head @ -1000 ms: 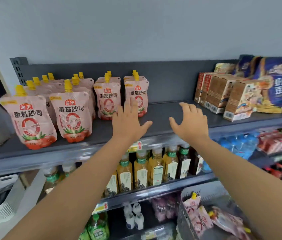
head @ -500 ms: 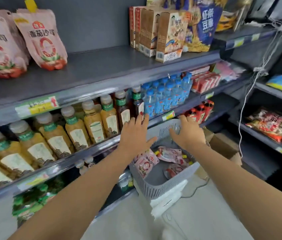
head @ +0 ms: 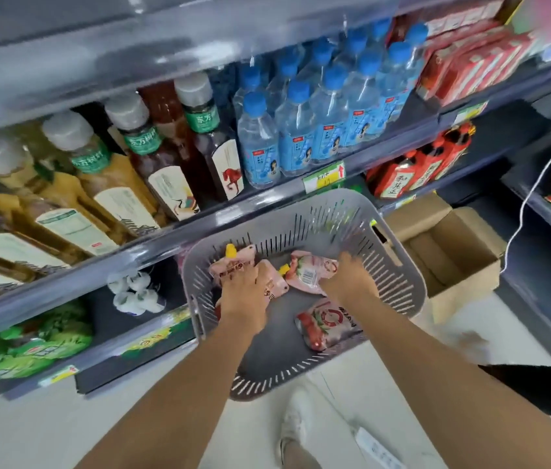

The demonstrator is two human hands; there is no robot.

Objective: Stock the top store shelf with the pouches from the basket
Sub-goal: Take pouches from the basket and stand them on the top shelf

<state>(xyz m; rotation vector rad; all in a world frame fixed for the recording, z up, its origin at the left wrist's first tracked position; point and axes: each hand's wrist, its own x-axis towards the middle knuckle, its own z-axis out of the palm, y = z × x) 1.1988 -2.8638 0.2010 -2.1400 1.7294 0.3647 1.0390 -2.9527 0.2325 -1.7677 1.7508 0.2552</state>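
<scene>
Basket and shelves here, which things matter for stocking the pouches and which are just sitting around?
Part of the job:
grey slotted plastic basket
pink yellow-capped spout pouches
left hand
right hand

Just lying about:
blue-capped water bottles
grey-capped tea bottles
open cardboard box
red packs

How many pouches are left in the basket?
3 that I can see: one under the left hand, one at the right hand, one lying nearer. More may be hidden.
</scene>
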